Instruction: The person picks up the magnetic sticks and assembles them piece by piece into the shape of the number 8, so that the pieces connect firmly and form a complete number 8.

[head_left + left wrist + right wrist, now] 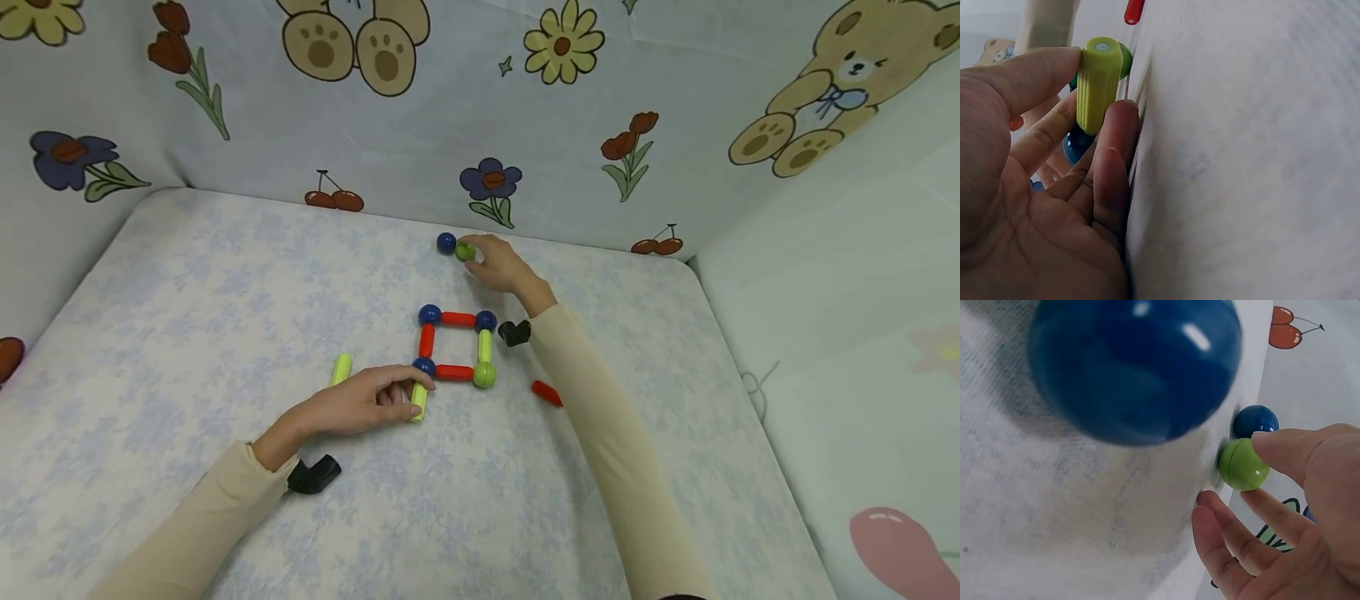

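My left hand (358, 405) pinches a yellow-green ribbed rod (1097, 90) between thumb and fingers. The rod's far end meets the blue ball (423, 367) at the near left corner of a square of rods and balls. Red rods (454, 373) form three sides of that square, and a yellow-green rod (484, 347) forms the right one. At its near right corner sits a green ball (484, 375). Farther back, my right hand (501, 262) holds a loose green ball (1244, 465) between thumb and finger. Beside this ball, apparently touching it, lies a blue ball (446, 243).
Another yellow-green rod (341, 368) lies behind my left hand, partly hidden by it. A loose red rod (547, 392) lies close to the right sleeve. Along the table's back edge rises a printed cloth wall (405, 142), just behind the right hand.
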{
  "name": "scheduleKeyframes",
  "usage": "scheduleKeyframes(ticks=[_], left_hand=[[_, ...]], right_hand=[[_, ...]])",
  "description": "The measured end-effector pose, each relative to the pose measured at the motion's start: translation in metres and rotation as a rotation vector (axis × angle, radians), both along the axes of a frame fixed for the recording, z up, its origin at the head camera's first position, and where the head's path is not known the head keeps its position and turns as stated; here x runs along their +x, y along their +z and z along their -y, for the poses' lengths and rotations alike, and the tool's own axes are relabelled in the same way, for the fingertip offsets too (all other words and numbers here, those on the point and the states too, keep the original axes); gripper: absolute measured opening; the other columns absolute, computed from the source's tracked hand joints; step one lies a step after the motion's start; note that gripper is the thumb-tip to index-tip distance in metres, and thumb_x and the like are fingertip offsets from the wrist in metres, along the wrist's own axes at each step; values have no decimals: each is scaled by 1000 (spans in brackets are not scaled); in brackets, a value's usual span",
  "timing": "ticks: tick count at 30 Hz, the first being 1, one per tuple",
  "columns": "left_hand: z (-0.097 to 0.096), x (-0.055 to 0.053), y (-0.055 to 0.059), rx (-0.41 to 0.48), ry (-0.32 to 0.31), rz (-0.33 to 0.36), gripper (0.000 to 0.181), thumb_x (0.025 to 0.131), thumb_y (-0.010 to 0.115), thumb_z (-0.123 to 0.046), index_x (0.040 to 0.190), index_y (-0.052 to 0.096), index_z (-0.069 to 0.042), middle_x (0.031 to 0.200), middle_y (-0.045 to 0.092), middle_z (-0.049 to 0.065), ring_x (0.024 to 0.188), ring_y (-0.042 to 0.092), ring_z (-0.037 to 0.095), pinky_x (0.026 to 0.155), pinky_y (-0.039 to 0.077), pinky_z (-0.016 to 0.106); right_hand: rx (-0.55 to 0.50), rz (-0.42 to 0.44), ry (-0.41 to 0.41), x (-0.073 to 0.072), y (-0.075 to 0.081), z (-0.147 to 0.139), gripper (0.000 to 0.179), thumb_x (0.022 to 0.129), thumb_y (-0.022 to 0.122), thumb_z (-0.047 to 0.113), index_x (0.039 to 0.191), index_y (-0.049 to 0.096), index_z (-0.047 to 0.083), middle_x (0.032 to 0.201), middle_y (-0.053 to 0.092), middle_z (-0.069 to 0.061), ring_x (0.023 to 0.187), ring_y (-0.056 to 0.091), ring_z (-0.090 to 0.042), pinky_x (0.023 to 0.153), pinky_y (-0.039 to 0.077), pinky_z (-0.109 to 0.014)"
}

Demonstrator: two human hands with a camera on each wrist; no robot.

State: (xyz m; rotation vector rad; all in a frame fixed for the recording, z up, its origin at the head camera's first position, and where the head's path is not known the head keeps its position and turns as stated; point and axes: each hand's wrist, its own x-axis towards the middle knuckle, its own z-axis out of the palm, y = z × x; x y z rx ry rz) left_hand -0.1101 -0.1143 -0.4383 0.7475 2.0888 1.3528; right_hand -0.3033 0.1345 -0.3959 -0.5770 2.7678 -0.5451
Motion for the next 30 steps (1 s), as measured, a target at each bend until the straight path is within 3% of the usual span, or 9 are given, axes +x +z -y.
scheduleKeyframes(ticks=[6, 11, 20, 30], left_hand=[[0, 0, 1, -1, 6, 2, 35, 98, 66, -26, 131, 61, -13, 99, 55, 6, 81, 49, 19, 70, 43, 24], [0, 1, 2, -4, 12, 2, 35, 98, 67, -26, 130, 61, -13, 99, 55, 6, 82, 50, 20, 70, 43, 24], [-1, 0, 1, -10, 21, -19, 35, 99, 65, -25, 132, 60, -14, 102, 55, 6, 82, 50, 19, 71, 43, 24], [-2, 1, 0, -4, 32, -29, 37, 100, 62, -25, 136, 58, -15, 105, 56, 6, 83, 51, 19, 72, 44, 24]], right_hand=[[-15, 27, -47, 7, -2, -4, 39, 102, 56, 18, 141, 54, 14, 140, 57, -15, 121, 58, -30, 103, 48, -43], [-41, 37, -66, 13, -3, -11, 35, 101, 58, 20, 136, 56, 14, 134, 59, -15, 110, 61, -29, 96, 51, -42], [-82, 31, -59, 25, -4, -22, 37, 99, 63, 21, 133, 53, 10, 132, 60, -18, 110, 64, -30, 93, 53, -42], [-201, -36, -56, 45, 2, -32, 37, 97, 68, 22, 127, 51, 8, 125, 62, -16, 104, 66, -30, 88, 54, -42]])
